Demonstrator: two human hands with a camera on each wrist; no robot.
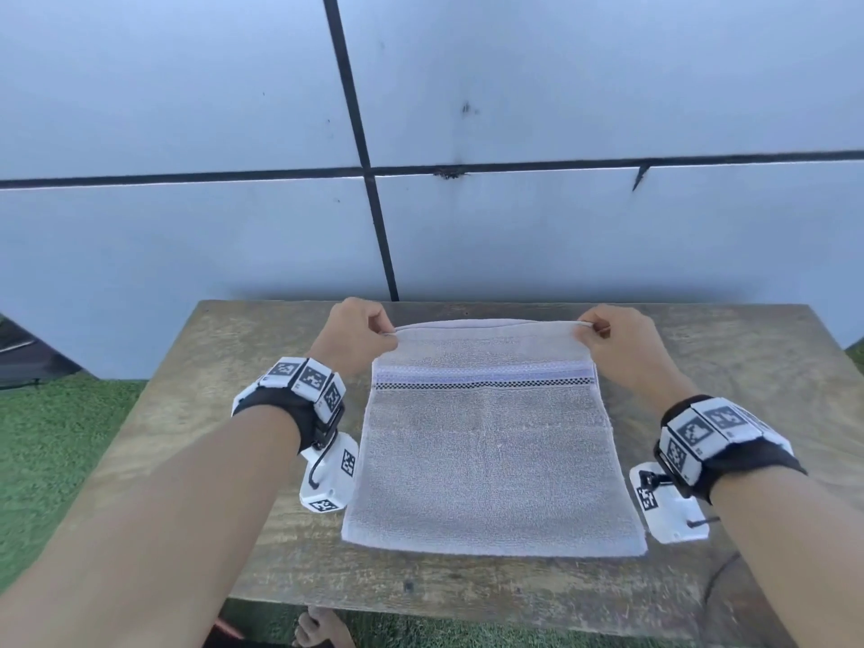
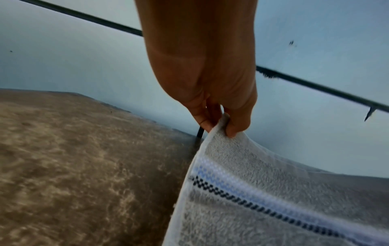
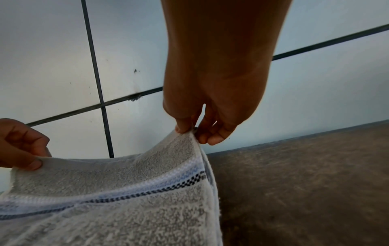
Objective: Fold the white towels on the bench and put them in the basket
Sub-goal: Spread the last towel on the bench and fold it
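Note:
A white towel (image 1: 491,460) with a blue and black checked stripe lies on the wooden bench (image 1: 196,437). Its near part rests flat; its far edge is lifted off the wood. My left hand (image 1: 360,332) pinches the far left corner of the towel (image 2: 242,174) between thumb and fingers (image 2: 235,128). My right hand (image 1: 612,336) pinches the far right corner of the towel (image 3: 126,208), thumb (image 3: 183,128) on top. My left hand (image 3: 21,144) also shows at the edge of the right wrist view. No basket is in view.
A pale tiled wall (image 1: 561,86) with dark joints rises right behind the bench's far edge. Green artificial grass (image 1: 51,437) lies to the left and below. A bare foot (image 1: 322,629) shows under the near edge of the bench.

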